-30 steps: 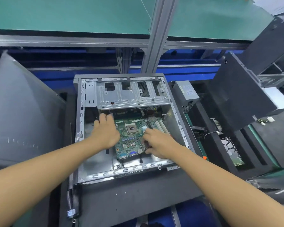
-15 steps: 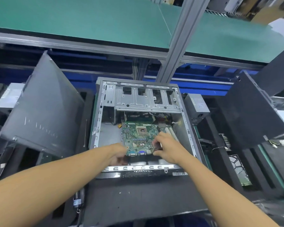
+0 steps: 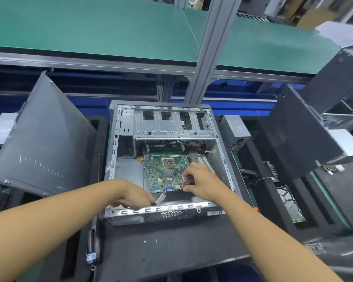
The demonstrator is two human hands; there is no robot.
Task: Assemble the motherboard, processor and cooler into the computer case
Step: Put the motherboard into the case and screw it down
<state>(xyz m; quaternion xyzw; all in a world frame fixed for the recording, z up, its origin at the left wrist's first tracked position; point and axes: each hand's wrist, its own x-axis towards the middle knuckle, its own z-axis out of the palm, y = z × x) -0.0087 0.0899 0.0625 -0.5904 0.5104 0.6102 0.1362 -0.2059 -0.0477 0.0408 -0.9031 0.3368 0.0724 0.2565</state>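
An open metal computer case (image 3: 118, 143) lies on a black foam pad. Inside it sits a green motherboard (image 3: 157, 176) with a square processor socket (image 3: 169, 163) near its far end. My right hand (image 3: 200, 180) grips the metal port block at the board's near right edge, thumb and fingers curled round it. My left hand (image 3: 135, 196) is at the near left corner of the board by the case's front rail, fingers curled down onto a thin grey strip; what exactly it pinches is unclear. No cooler is on the board.
A dark side panel (image 3: 43, 143) leans at the left. A power supply (image 3: 235, 129) stands right of the case. Another dark panel (image 3: 298, 135) leans at the right, with a fan and board (image 3: 291, 202) in a slot below it. Green shelf (image 3: 90, 27) and metal post (image 3: 210, 47) behind.
My left hand has drawn back from the far left of the board to its near left corner. My right hand stays at the near right edge. The camera has tilted up.
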